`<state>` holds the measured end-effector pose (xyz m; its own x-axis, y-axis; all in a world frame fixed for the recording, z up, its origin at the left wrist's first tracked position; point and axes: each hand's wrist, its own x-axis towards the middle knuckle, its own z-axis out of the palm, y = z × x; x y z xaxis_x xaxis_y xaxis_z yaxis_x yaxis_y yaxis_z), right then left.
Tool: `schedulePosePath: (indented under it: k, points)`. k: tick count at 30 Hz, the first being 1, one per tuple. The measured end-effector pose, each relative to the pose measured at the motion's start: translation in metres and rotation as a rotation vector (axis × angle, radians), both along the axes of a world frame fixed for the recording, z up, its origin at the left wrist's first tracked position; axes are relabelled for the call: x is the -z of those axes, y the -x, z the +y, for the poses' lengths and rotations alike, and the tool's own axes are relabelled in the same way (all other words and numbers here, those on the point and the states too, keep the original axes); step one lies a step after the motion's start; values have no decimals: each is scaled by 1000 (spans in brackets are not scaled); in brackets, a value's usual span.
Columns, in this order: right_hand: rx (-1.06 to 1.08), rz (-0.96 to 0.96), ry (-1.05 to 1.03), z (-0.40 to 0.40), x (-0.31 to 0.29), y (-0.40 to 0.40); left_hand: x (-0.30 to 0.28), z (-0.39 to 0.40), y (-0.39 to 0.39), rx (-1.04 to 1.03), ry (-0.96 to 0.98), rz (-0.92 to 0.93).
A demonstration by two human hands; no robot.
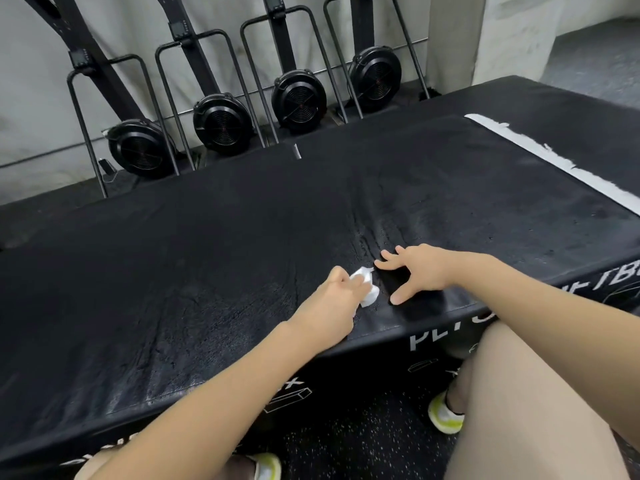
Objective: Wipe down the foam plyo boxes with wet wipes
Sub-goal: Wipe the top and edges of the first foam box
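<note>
Wiping the top of the black foam box (pixel 242 237), near its front edge.
Right hand (pixel 420 271) spread flat, bracing the cover; left hand (pixel 329 306) grips a crumpled wet wipe (pixel 471 287) on the surface. Next: probably strokes outward across the creases.

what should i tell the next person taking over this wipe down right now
Left hand grips a crumpled white wet wipe on top of the black foam box, near its front edge. Right hand is open, fingertips spread and touching the top just right of the wipe. Done: cannot tell how much is wiped. Left: judging by the wipe's spot, the far part of the top, the printed front side, and the neighbouring box with the white strip.
</note>
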<state>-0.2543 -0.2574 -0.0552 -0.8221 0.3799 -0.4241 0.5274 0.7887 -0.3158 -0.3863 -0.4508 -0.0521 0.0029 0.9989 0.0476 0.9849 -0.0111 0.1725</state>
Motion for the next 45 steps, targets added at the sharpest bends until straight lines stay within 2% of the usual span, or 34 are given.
schedulePosePath:
  k: [3, 5, 10, 13, 15, 17, 20, 22, 26, 30, 38, 45]
  points:
    - [2, -12, -11, 2, 2, 0, 14, -26, -8, 146, -2, -18]
    - [1, -13, -26, 2, 5, 1, 23, -43, -12, 215, 13, 65]
    - [2, -16, -52, 2, 8, 2, 37, -68, 1, 177, -34, 92]
    - [14, -17, -66, 0, 7, 3, 46, -57, -11, 211, -184, 189]
    - [27, -18, -71, 0, 8, 3, 53, -42, -30, 216, -204, 187]
    - [35, -23, -80, 1, 10, 2, 60, -35, -44, 184, -195, 239]
    - [48, -22, -77, -1, 12, 1, 64, -55, -42, 98, -181, 204]
    - [42, -19, -78, -3, 12, 0, 61, -81, -28, 97, -228, 259]
    - [16, -29, -96, -5, 8, 0, 58, -141, 11, 6, -298, 179]
    - [9, -31, -114, -4, 9, 0, 63, -173, 43, -53, -347, 191]
    - [27, -21, -93, -21, -1, -1, 70, -105, 3, 86, -434, 124]
    - [70, 152, 25, -13, -3, -16, 75, -26, -52, 160, -357, 292]
